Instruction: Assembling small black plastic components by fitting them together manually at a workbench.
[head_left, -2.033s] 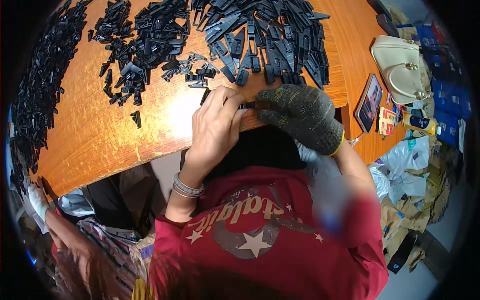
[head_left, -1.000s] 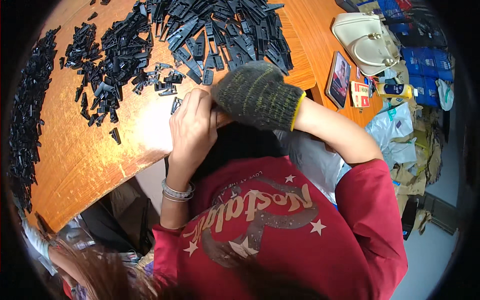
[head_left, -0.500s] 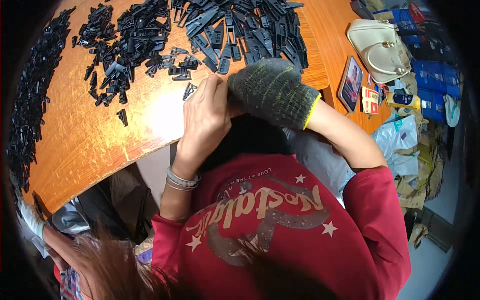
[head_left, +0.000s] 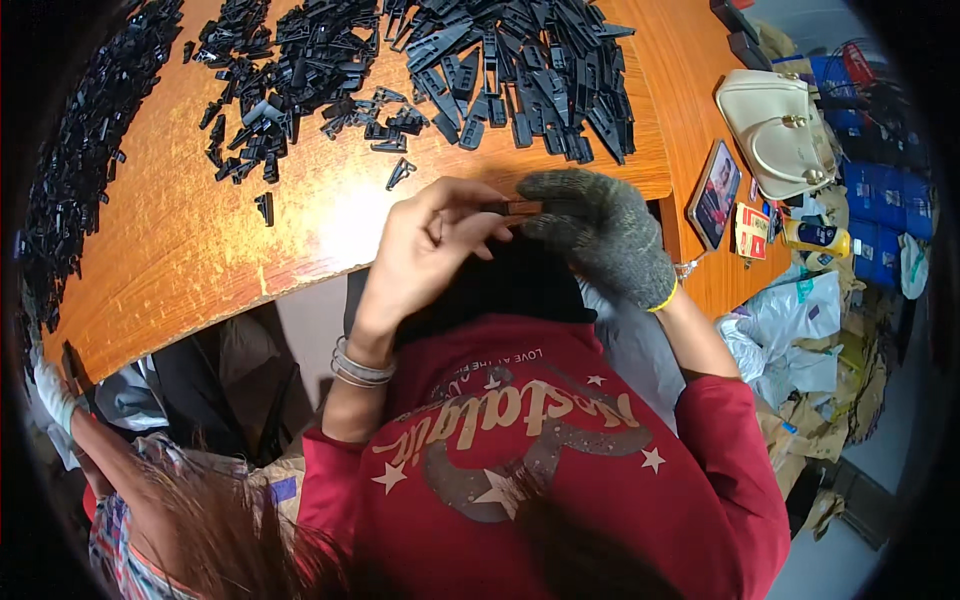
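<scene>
My bare left hand point(head_left: 425, 240), with bracelets at its wrist, meets my gloved right hand point(head_left: 615, 240) just over the near table edge. Between their fingertips is a small dark piece point(head_left: 522, 208) with a brownish face; its exact kind is too small to tell. The thumb and fingers of the grey glove pinch one end, and my left fingertips close on the other. Just beyond my left hand, a small black plastic clip-like part point(head_left: 400, 173) lies on the wooden table point(head_left: 200, 270). A heap of long black plastic pieces point(head_left: 520, 75) lies beyond my right hand.
More small black parts form piles at the middle point(head_left: 310, 60) and far left point(head_left: 95, 150). On the right are a cream handbag point(head_left: 770, 125), a phone point(head_left: 715, 195) and a yellow bottle point(head_left: 818, 238). A co-worker's white-gloved hand point(head_left: 52, 390) is at the left edge.
My hands have drawn slightly apart and turned, so the small dark piece now shows between them. My right hand has moved right and down. The whole view has shifted a little.
</scene>
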